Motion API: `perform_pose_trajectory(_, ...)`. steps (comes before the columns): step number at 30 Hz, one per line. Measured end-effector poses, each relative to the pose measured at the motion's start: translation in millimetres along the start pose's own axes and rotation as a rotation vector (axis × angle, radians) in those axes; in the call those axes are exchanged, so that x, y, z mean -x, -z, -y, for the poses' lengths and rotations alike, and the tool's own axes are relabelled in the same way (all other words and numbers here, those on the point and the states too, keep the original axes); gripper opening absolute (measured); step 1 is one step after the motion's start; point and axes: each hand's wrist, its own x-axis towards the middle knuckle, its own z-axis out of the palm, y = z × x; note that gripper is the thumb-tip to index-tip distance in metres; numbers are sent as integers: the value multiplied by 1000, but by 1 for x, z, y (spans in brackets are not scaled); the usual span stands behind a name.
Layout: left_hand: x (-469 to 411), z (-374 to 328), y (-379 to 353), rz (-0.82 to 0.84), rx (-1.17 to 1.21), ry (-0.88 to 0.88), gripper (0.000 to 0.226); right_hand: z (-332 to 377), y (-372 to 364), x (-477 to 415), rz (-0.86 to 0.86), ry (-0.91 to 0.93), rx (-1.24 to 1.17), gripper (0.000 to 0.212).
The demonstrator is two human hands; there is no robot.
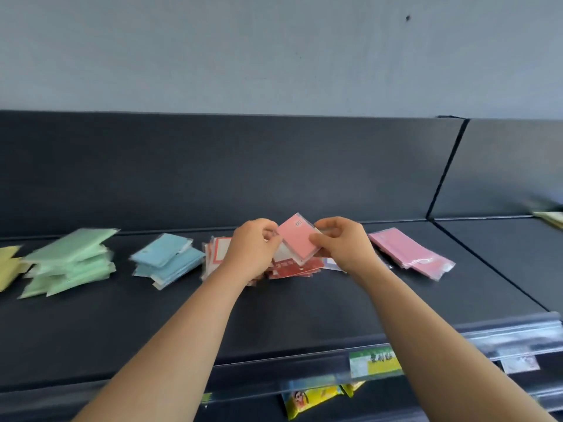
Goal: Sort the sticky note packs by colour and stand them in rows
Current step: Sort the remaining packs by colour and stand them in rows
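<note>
Centrally, the left hand (253,248) and right hand (341,242) each pinch a side of one salmon-pink pack (297,236), held tilted just above a mixed red pile (298,268). To the left, a blue pile (167,258), green pile (70,260) and yellow pile (7,266) lie flat, with the blue one set apart; a pink pile (408,249) lies to the right. Bare dark shelf (304,315) runs from the piles forward to the price rail (374,362). Behind, a dark back panel (213,172) rises under a grey wall (274,50).
</note>
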Motion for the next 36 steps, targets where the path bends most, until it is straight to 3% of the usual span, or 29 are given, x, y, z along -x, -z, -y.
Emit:
perform_pose_trajectory(5, -7, -52, -63, 14, 61, 19, 28, -22, 78, -11, -12, 6, -7, 9)
perform_pose_trajectory(11, -19, -101, -137, 26, 114, 58, 29, -51, 161, -33, 28, 44, 176, 8)
perform_pose_trajectory(18, -27, -122, -195, 45, -2, 104, 28, -89, 193, -58, 31, 97, 423, 12)
perform_pose_trajectory(23, -26, -125, -201, 16, -122, 91, 24, -104, 200, -65, 65, 125, 467, 14)
perform_pose_trajectory(29, -32, -144, -208, -55, -186, -56, 30, -105, 221, -64, -17, 204, 545, 31)
perform_pose_trajectory(36, -42, -181, -243, 23, -232, -212, 33, -118, 268, -63, -99, 152, 698, 34)
